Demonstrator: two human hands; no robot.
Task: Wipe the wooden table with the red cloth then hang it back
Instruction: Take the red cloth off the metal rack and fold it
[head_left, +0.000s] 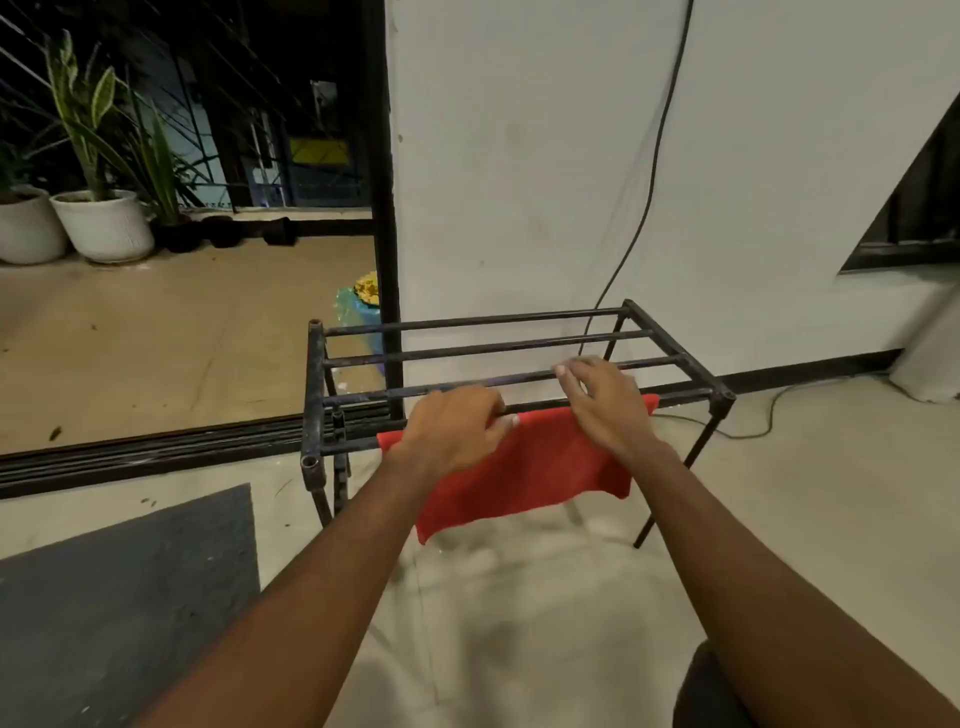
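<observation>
A pale wall (545, 156) stood behind a black metal rack (519, 364) of parallel bars, which rested on a light concrete floor (519, 623) beside a grey mat (130, 597). The red cloth (524, 467) hung draped over the rack's nearest bar, most of its length falling down the front face, its lower edge slanting lower toward the left. Both bare forearms reached forward to it. The left hand (457, 428) was curled over the front bar at the cloth's upper left part, fingers closed around bar and cloth together, with the fingertips (511, 422) showing at the fold. The right hand (605, 402) lay on the cloth's upper right part, palm down, its fingers (569, 373) loosely spread and reaching over toward the next bar; whether they pinched any fabric could not be told. A dark cable (652, 171) ran down the wall behind the rack, and white potted plants (101, 208) stood far off to the left.
</observation>
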